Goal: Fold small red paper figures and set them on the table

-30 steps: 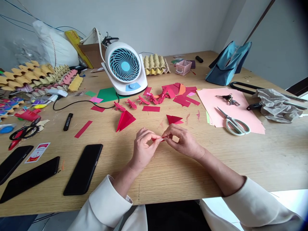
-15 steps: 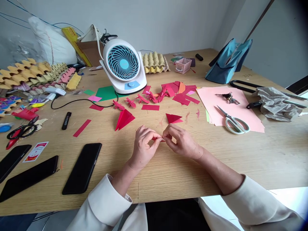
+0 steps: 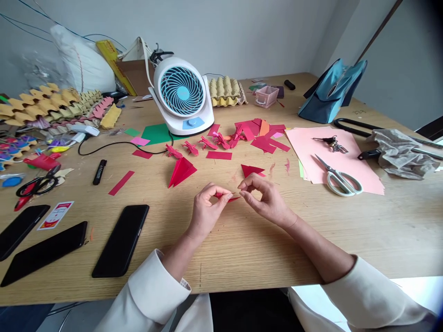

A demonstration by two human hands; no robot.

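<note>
Between the thumb and forefinger of my left hand is a small folded piece of red paper, mostly hidden by the fingers. Its thin tip points right, towards my right hand, whose thumb and forefinger are slightly apart and hold nothing. Just beyond that hand lies a red paper triangle, partly covered by the fingers. A larger folded red paper cone lies further left. Behind it, several small red folded paper figures form a row.
A white fan stands at the back beside egg trays. Red paper scraps are spread before it. On the right are scissors on pink sheets and a blue bag. Phones and a black marker lie left.
My right thumb and forefinger have come off the red paper and parted a little. My left hand keeps its pinch. The whole view has shifted slightly.
</note>
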